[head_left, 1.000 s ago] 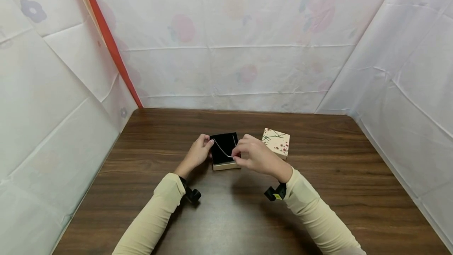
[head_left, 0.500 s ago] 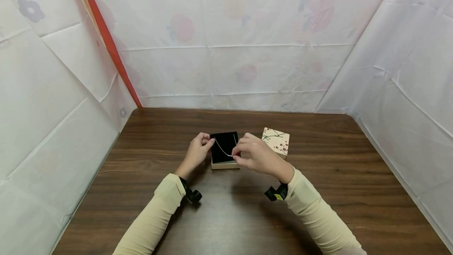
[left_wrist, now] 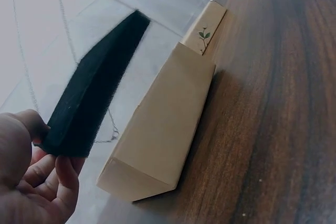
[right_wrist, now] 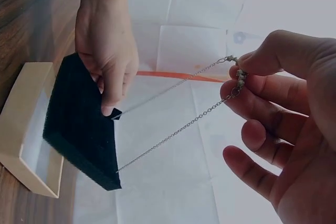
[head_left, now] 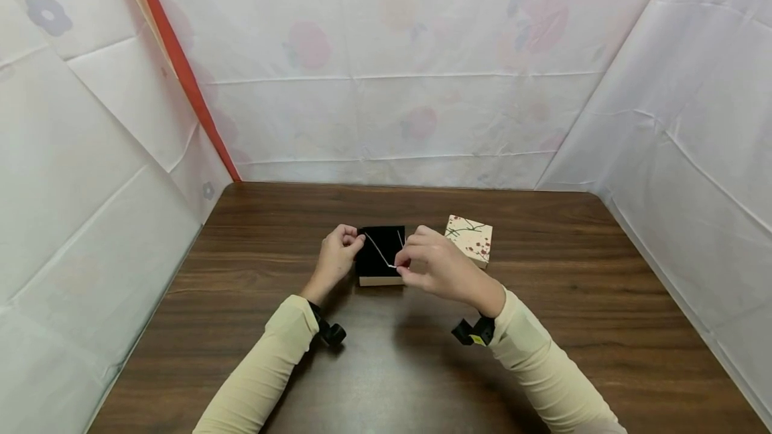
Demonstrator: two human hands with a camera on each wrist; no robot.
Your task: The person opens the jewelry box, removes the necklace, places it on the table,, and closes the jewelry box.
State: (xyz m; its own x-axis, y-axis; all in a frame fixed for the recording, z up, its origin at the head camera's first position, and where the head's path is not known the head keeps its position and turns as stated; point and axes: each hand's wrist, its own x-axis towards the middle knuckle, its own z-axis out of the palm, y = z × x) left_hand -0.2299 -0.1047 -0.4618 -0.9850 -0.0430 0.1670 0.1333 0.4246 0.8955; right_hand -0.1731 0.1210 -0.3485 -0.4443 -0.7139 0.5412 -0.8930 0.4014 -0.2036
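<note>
**White cloth walls [head_left: 386, 39], a dark wooden table [head_left: 374, 374], and a fine chain pulled straight**

From my end of the link I see the work near the middle of the table, with a red strip [head_left: 181, 59] running down the cloth at the left. The necklace [right_wrist: 178, 133] stretches between both hands. Its beaded front is pinched between the thumb and index finger of the right hand [head_left: 443, 266], the other fingers bent loosely, and two straight strands run to the edge of the black pad [right_wrist: 84, 124]. The left hand [head_left: 336, 253] grips one corner of that pad, thumb on one face and fingers on the other, tilting it above the box [left_wrist: 157, 119] and apart from it. The flowered lid [head_left: 469, 240] sits just beside, on the right.

My worry is the tension. If a link catches at the pad's edge, a harder pull could kink or snap the chain; how it is anchored there, I cannot tell. The corner grip looks thin to me, so an uneven tug could twist the pad free. The pinch is small too: should the beads slip, the strands might drop and tangle.
</note>
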